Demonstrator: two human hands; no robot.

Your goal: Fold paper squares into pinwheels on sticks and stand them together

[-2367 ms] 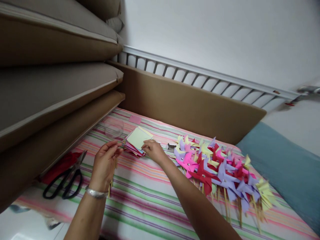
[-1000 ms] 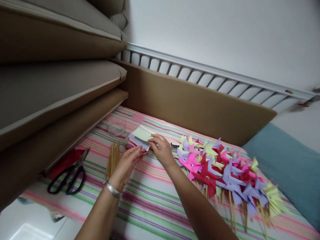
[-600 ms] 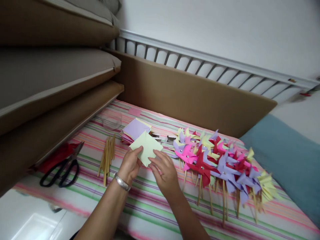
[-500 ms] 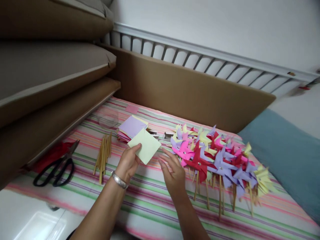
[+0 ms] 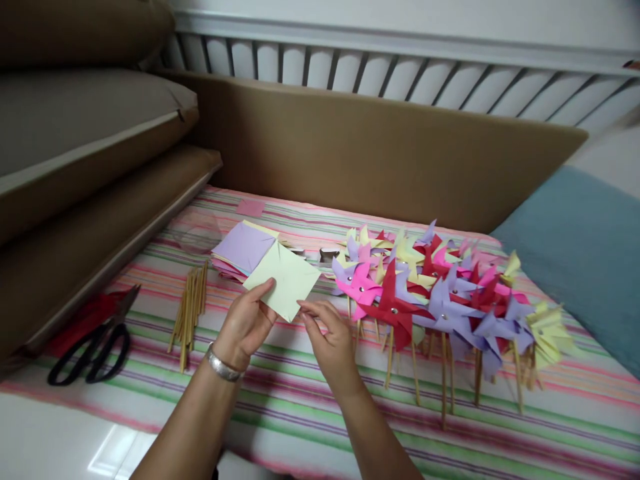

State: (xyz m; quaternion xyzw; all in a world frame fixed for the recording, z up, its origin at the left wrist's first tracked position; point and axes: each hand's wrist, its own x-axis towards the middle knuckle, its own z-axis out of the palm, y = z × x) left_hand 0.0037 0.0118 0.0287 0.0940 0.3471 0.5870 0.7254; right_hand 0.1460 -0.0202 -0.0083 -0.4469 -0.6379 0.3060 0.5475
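My left hand [image 5: 249, 325], with a silver bracelet at the wrist, holds a pale green paper square [image 5: 287, 279] by its left side, thumb on top. Short slits run in from the square's corners. My right hand [image 5: 327, 333] has its thumb and forefinger pinched together at the square's lower right edge. Behind the square lies a stack of coloured paper squares [image 5: 243, 247], lilac on top. To the right stand many finished paper pinwheels [image 5: 395, 310] on sticks, in red, pink, lilac and yellow.
On the striped cloth [image 5: 280, 407] lie a bundle of thin wooden sticks [image 5: 190, 313], black-handled scissors [image 5: 95, 353] and a red wrapper [image 5: 83, 323]. A pink paper piece [image 5: 251, 208] and a clear container [image 5: 195, 232] sit farther back. A brown board [image 5: 380, 153] stands behind; cushions [image 5: 90, 193] rise at left.
My right hand has come in to the paper square's edge, and its fingers have closed from spread to a pinch. The left hand still holds the square. The camera view has shifted.
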